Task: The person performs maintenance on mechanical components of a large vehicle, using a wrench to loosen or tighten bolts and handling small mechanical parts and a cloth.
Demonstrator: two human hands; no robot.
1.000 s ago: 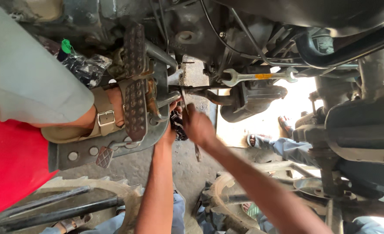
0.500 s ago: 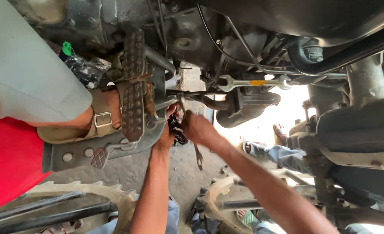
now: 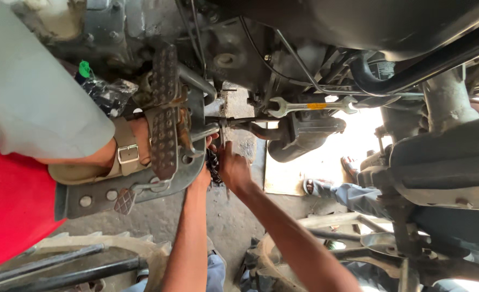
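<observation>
Greasy undercarriage [image 3: 283, 48], rod [image 3: 234, 121] perhaps horizontal (hands [image 3: 233, 168] gripping)

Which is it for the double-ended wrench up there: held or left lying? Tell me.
Left lying. The wrench rests level on the pipes, and both hands work lower down, away from it.

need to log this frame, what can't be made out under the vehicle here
- Head view: the left hand fingertips are hidden behind the metal foot plate.
- Head view: what the right hand pinches is too small and dark to identify.
- Head view: the open-ended spanner rests on parts; its support is hidden in shadow.
- Head view: the seated person's foot in a sandal is partly covered by the pedal.
</observation>
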